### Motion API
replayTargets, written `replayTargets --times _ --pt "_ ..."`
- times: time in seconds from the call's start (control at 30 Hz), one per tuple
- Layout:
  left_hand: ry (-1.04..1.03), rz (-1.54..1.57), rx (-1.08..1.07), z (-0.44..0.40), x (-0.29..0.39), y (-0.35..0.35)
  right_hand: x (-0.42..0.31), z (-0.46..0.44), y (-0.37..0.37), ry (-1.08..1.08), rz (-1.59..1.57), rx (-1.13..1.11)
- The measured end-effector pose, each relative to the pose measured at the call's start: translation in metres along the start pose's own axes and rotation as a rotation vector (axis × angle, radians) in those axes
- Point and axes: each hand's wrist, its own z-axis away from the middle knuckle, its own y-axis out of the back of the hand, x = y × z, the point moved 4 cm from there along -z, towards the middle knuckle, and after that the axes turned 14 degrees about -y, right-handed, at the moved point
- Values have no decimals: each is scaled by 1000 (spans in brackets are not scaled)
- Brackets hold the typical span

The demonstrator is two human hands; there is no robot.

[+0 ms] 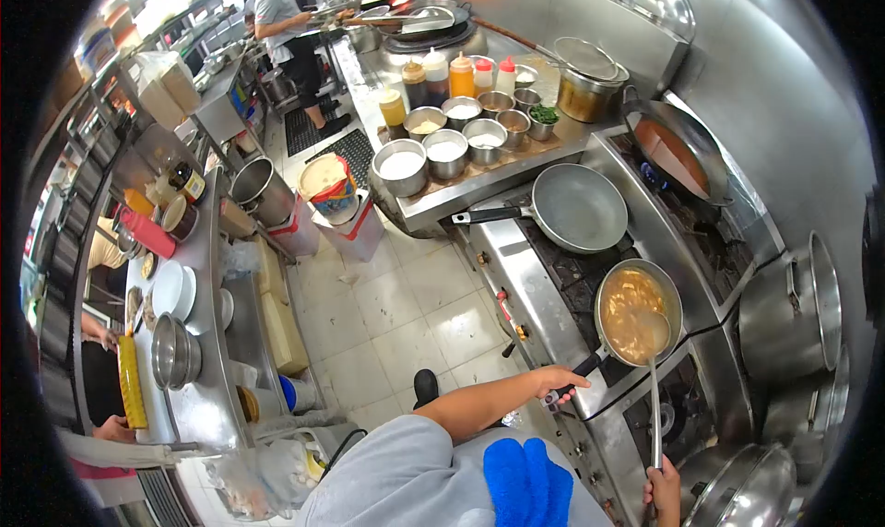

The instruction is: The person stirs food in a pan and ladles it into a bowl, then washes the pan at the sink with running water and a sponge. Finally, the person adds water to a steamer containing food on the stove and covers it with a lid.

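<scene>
I saw fingers curled: left hand round pan-handle, right hand round ladle. Floor lay open mid-frame; bottle label blurred.

Ladle: bowl partly obscured by sauce. Right hand: forearm cut off by the lower edge. Dark bottle: label too small to read. Worker at left: partly hidden behind shelving.

**Bright Light, Bent Edges**

We get bright, fairly even light, glare on the floor tiles and sheen on the steel wall. Fisheye distortion bends our edges into black corners; the far person looks soft.
</scene>
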Motion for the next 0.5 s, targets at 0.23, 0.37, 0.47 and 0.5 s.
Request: replayTargets --times 0.23,0.37,0.47,0.5 --pt "65 -61 -43 8 -20 6 -14 -1 -27 -153 -380 -306" --pt "109 -84 16 28 -13 7 -27 -9 -35 -260 -727 -649" --pt "41 29 -56 23 -10 8 -36 -13 -42 -265 -1037 -920" --pt "49 51 -65 21 -9 9 -40 -13 -43 -283 -1073 -896"
